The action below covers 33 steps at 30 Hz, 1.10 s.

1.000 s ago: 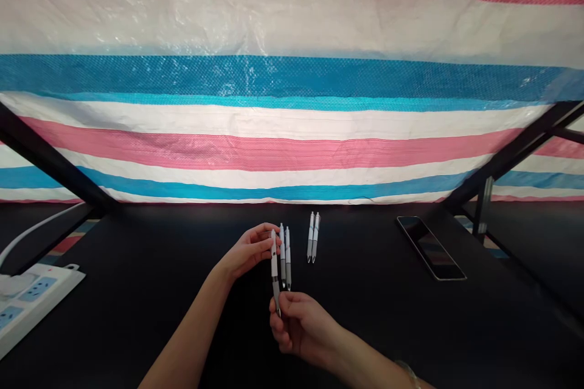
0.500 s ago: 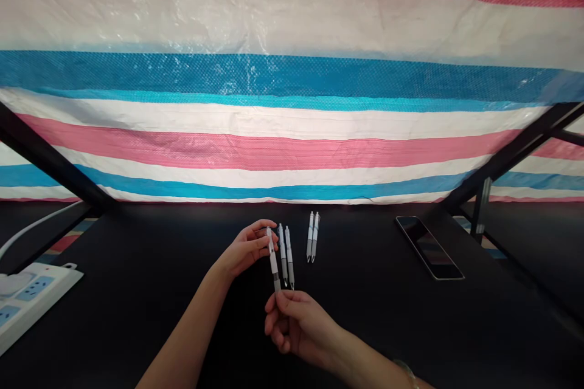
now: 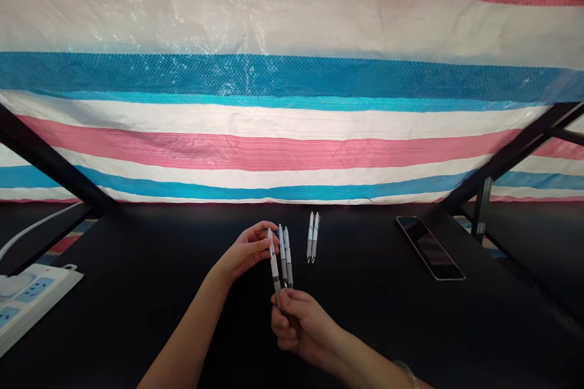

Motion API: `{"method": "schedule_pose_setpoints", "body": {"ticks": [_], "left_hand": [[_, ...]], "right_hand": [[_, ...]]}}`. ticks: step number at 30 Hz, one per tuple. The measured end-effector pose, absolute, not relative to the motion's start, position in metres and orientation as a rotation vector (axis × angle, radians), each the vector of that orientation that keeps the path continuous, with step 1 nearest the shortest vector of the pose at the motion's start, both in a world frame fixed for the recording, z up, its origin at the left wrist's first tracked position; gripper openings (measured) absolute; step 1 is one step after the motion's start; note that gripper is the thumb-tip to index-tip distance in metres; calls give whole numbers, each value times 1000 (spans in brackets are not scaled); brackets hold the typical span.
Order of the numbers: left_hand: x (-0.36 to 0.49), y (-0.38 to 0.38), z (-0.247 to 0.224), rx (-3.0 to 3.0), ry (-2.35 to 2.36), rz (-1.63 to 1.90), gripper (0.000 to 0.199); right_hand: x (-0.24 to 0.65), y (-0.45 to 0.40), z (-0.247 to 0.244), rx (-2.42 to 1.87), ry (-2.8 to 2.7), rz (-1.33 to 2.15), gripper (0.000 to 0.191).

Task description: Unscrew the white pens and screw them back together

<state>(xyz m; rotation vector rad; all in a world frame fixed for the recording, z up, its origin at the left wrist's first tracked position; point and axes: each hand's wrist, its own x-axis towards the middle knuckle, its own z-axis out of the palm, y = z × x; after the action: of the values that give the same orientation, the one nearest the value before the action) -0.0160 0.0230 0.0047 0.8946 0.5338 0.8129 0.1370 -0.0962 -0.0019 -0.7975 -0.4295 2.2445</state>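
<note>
A white pen with a grey grip (image 3: 274, 264) stands tilted between my hands. My left hand (image 3: 249, 249) pinches its upper end, while the thumb and fingers of my right hand (image 3: 301, 322) close on its lower end. Just right of it, two similar pens (image 3: 286, 255) lie side by side on the black table (image 3: 365, 316); their tips are close to my right hand and partly hidden by it. Farther right, another pair of white and grey pens (image 3: 312, 237) lies together.
A dark phone (image 3: 429, 248) lies on the right of the table. At the left edge is a white power strip (image 3: 39, 298) with a plug and cable. Black frame bars (image 3: 59, 161) slope at both sides, and a striped plastic sheet (image 3: 292, 152) hangs behind.
My right hand has shifted slightly right and up along the held pen, its fingers curling closer. The two pens beside it now sit nearer each other. My left hand has barely moved.
</note>
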Motion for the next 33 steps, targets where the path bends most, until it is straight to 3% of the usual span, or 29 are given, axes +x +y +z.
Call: {"method": "schedule_pose_setpoints", "body": {"ticks": [5,33], "left_hand": [[-18,24,4,893,543,831,27],[-17,24,0,915,480,811,28]], "right_hand": [[137,-96,-2,-738,-447,2262,41],[135,-98,-3,-816,-433,2286,30]]}}
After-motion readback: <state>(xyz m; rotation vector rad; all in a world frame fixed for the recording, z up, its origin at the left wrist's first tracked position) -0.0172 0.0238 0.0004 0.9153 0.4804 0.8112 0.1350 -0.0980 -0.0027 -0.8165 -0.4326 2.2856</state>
